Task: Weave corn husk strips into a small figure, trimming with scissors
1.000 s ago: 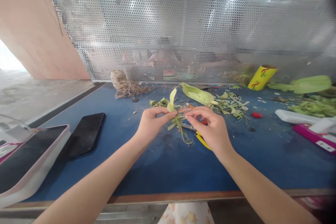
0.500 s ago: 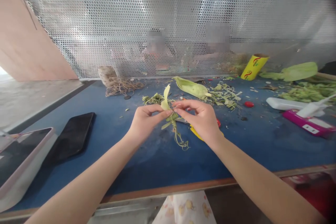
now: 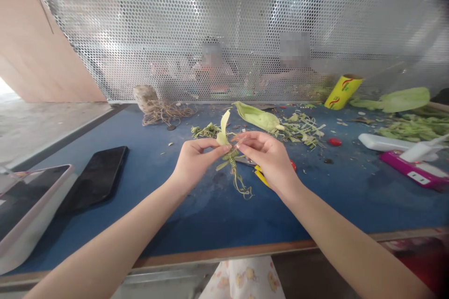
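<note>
My left hand (image 3: 196, 158) is closed in a pinch on a small green leaf weaving (image 3: 232, 158). A broad pale leaf strip (image 3: 223, 126) stands up from it above my fingers, and thin curled strands hang below. Opposite it, my right hand (image 3: 268, 154) pinches the weaving's upper right side with thumb and fingers. The part between the fingertips is too small to make out. Under my right hand lie scissors (image 3: 261, 176) with yellow and red handles, partly hidden. Behind my hands is a large pale green husk-like leaf (image 3: 257, 117), with shredded leaf strips (image 3: 305, 131) beside it.
Left are a black phone (image 3: 100, 173) and a pale-edged device (image 3: 35, 215). A twine bundle (image 3: 164, 111), yellow tube (image 3: 343, 91) and red object (image 3: 334, 142) lie further back. A pink power strip (image 3: 410, 170) sits right. A perforated metal screen (image 3: 238, 9) bounds the blue table (image 3: 196, 224); people show beyond.
The right thumb and fingertips have shifted slightly right, away from the left thumb. The left hand keeps its pinch on the leaf weaving. The view has turned slightly.
</note>
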Available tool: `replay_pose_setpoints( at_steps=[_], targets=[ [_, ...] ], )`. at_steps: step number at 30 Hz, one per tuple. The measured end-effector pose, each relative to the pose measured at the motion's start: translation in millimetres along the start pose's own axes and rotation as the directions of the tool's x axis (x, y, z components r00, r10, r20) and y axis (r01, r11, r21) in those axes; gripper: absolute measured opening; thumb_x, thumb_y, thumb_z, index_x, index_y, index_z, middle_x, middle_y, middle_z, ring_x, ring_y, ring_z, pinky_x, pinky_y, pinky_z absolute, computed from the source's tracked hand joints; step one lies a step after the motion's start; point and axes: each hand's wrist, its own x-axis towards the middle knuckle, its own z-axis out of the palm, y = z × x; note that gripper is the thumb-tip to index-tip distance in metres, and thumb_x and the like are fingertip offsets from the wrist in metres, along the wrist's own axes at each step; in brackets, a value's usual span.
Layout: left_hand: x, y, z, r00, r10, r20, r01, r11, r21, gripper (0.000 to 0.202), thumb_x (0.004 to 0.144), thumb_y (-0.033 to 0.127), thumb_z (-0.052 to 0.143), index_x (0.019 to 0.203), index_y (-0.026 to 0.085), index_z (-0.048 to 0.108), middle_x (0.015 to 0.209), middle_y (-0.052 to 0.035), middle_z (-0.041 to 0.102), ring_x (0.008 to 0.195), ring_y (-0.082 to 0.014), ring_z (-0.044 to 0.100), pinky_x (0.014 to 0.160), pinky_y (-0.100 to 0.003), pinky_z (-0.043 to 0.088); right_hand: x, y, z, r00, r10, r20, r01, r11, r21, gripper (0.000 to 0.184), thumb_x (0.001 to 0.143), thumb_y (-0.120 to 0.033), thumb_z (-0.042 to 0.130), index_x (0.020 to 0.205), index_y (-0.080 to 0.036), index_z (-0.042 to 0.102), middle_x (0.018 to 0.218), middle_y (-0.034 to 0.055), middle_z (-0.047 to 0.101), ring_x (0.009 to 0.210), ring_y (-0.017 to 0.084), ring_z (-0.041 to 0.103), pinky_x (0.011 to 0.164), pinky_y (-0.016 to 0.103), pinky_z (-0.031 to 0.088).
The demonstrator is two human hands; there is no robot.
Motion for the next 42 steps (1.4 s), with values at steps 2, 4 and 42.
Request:
replay_pose_setpoints(
  at_steps=[2,4,42],
  targets=[
    [-0.2,0.0,0.5,1.000,0.011,0.001,-0.011,1.000,0.013,0.009,0.061,0.027,0.072,0.067,0.019,0.071,0.071,-0.0004,0.070,0.068,-0.0144,0.062,0.068,-0.025,0.047,0.4,0.8,0.2,1.000,0.014,-0.028,-0.013,1.000,0.022,0.024,0.062,-0.031,0.070,0.077,-0.018,0.056,0.071,0.0017,0.067,0.066,0.014,0.062,0.061,0.026,0.050],
    [-0.8,1.2,1.3,1.000,0.028,0.012,-0.028,0.998,0.048,0.010,0.062,0.027,0.072,0.067,0.018,0.071,0.072,-0.0014,0.070,0.070,-0.0157,0.062,0.070,-0.027,0.047,0.4,1.3,-0.3,0.999,0.001,-0.040,-0.002,1.000,-0.028,0.023,0.062,-0.031,0.070,0.072,-0.018,0.054,0.069,0.0023,0.067,0.067,0.015,0.063,0.062,0.027,0.051],
    [-1.6,2.6,1.9,0.995,-0.076,0.064,0.077,0.997,-0.003,0.012,0.061,0.029,0.071,0.063,0.017,0.070,0.066,-0.0014,0.068,0.062,-0.0136,0.059,0.063,-0.025,0.047,0.3,-7.5,-14.5,0.958,-0.219,0.184,0.270,0.903,-0.333,0.007,0.073,-0.021,0.059,0.077,-0.020,0.064,0.077,0.0026,0.066,0.068,0.014,0.061,0.060,0.027,0.049]
  ],
)
